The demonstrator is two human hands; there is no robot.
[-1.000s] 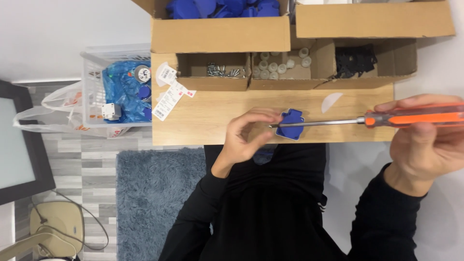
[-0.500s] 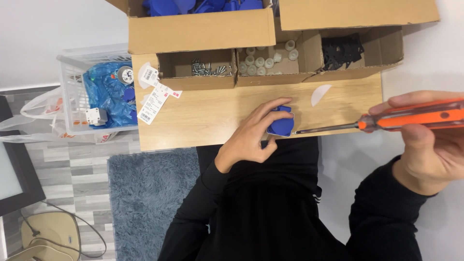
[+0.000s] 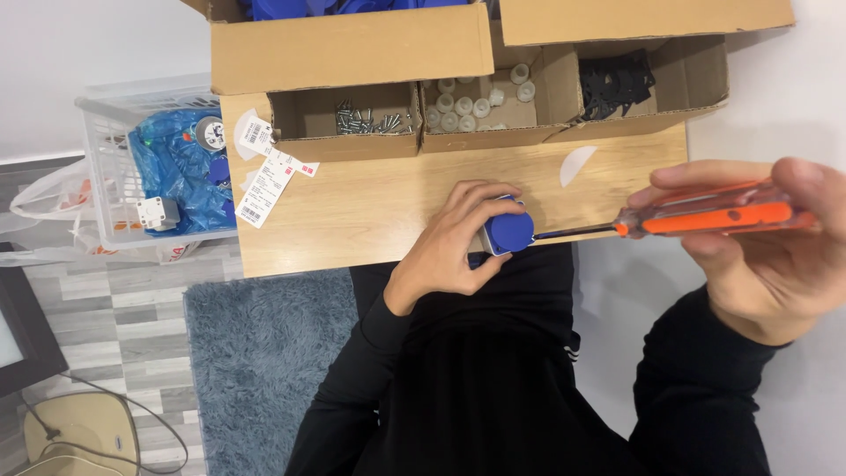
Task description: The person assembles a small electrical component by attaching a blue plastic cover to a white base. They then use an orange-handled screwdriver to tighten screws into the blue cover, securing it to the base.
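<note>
The blue part [image 3: 509, 233] was a small, rounded plastic piece with a flat circular face turned toward the right. It sat at the near edge of the wooden table, mostly wrapped by the fingers, so only that face and a grey sliver on its left side showed. The screwdriver [image 3: 696, 219] had a clear orange handle and a thin dark metal shaft. It lay almost level, handle to the right and slightly higher, its shaft running left until the tip met the blue part's face.
</note>
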